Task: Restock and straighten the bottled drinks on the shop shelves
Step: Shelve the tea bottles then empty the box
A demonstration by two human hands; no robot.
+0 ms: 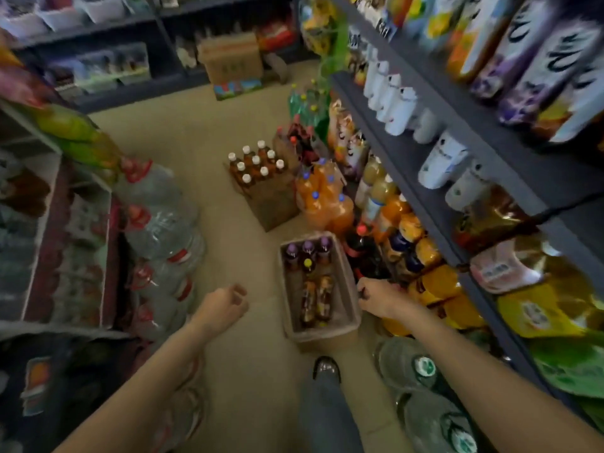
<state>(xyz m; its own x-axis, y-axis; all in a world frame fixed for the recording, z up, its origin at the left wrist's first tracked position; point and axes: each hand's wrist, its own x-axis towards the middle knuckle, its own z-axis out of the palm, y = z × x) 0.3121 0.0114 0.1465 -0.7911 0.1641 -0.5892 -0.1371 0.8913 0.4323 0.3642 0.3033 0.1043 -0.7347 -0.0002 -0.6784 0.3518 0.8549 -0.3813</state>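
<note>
While left hand (225, 304) hangs loosely curled, right hand (379, 297) grips something dark.

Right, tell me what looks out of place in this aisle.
In the cardboard box on the floor beside the right shelves, four bottles stand upright at the far end, but two dark bottles lie flat on the bottom. The rest of that box is bare. Stock also sits on the floor: a carton of brown white-capped bottles.
</note>
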